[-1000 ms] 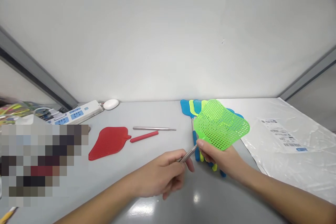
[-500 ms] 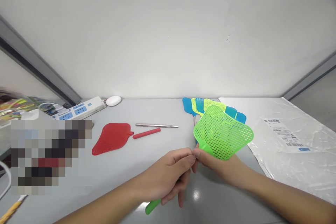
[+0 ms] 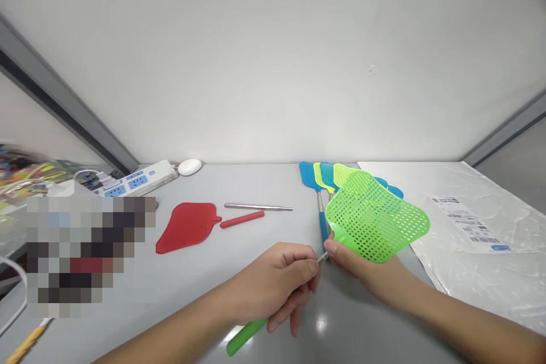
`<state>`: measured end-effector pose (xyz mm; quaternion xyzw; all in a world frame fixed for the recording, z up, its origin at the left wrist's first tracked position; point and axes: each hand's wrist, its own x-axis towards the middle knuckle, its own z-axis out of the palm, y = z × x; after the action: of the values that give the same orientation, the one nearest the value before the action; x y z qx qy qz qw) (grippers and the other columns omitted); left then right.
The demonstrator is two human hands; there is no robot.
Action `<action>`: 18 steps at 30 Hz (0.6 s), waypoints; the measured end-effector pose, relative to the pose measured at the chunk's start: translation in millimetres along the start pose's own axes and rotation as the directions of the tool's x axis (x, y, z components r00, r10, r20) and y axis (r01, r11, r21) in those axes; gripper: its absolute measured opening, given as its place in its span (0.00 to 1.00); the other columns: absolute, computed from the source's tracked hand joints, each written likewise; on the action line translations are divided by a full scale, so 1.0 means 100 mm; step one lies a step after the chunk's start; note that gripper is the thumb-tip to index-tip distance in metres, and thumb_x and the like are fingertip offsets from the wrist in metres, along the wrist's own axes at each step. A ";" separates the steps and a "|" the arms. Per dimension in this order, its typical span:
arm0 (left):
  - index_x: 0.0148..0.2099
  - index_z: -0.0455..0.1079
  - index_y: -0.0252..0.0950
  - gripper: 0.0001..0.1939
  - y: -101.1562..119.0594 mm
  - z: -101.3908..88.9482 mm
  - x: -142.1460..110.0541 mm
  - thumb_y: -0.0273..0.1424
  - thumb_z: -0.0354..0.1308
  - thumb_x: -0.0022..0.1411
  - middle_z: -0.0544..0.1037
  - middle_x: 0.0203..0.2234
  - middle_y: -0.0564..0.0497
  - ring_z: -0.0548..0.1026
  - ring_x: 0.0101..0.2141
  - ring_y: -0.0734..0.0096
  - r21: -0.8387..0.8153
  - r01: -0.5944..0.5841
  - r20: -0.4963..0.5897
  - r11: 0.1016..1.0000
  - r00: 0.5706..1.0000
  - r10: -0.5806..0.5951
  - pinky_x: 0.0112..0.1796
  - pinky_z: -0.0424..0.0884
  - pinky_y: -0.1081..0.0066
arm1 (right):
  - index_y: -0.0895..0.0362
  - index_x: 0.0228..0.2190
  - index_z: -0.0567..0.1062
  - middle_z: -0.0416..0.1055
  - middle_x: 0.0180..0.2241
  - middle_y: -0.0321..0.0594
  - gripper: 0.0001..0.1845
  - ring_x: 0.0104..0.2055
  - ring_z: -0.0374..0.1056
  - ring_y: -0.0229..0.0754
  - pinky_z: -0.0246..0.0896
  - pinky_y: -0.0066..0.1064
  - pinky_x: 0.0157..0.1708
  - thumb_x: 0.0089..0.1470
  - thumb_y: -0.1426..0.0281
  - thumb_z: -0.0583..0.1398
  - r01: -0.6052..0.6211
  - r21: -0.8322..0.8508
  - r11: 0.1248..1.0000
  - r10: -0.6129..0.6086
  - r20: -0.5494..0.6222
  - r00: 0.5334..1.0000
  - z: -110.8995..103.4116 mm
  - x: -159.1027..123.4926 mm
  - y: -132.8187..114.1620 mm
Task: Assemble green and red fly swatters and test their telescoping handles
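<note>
Between my two hands is a green fly swatter [image 3: 377, 219] with a perforated head, a thin metal rod and a green handle. My left hand [image 3: 290, 281] is closed around the rod and upper handle; the handle's end sticks out below it. The fingers of my right hand [image 3: 354, 259] pinch the neck just under the swatter head. A short stretch of metal rod shows between the hands. To the left lie a red swatter head [image 3: 190, 226], a red handle sleeve [image 3: 242, 219] and a loose metal rod [image 3: 258, 207], all apart from one another or nearly touching.
Several blue and yellow-green fly swatters [image 3: 309, 175] lie fanned at the back, partly behind the green head. A plastic mailing bag [image 3: 473, 222] covers the right side. A power strip [image 3: 143, 182] and a white oval object [image 3: 189, 167] sit at the back left. A blurred patch hides the left front.
My right hand has moved right with the green head, away from my left hand. Metal rod now shows between them. The handle end reaches farther down left.
</note>
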<state>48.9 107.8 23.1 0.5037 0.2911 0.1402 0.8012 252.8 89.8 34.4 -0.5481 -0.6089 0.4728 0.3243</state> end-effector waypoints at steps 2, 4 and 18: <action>0.33 0.63 0.38 0.14 0.01 0.00 0.00 0.35 0.41 0.70 0.55 0.09 0.65 0.51 0.08 0.83 -0.003 0.012 -0.010 1.000 1.000 -0.012 0.21 0.71 0.73 | 0.54 0.24 0.69 0.64 0.24 0.33 0.19 0.29 0.61 0.38 0.56 0.31 0.32 0.59 0.54 0.56 -0.041 0.008 0.999 0.041 0.039 0.998 0.00 0.04 0.01; 0.38 0.64 0.38 0.15 0.03 0.02 -0.01 0.38 0.41 0.71 0.55 0.09 0.66 0.49 0.08 0.83 0.008 0.010 -0.032 1.000 0.999 -0.010 0.21 0.70 0.73 | 0.54 0.21 0.68 0.58 0.20 0.32 0.23 0.25 0.57 0.37 0.54 0.30 0.29 0.60 0.53 0.54 -0.033 0.029 0.999 0.030 0.110 0.994 0.02 0.07 0.03; 0.33 0.58 0.38 0.16 0.20 0.03 -0.08 0.43 0.46 0.68 0.62 0.16 0.61 0.57 0.14 0.82 0.218 0.098 -0.065 0.971 0.994 -0.086 0.23 0.65 0.75 | 0.53 0.31 0.71 0.68 0.31 0.36 0.15 0.35 0.64 0.41 0.58 0.32 0.40 0.61 0.55 0.54 0.121 0.001 0.993 -0.120 0.139 0.983 0.00 -0.01 0.00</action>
<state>46.1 110.3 44.4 0.5716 0.3497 0.0836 0.7376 253.0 88.9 34.1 -0.4773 -0.6638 0.4871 0.3072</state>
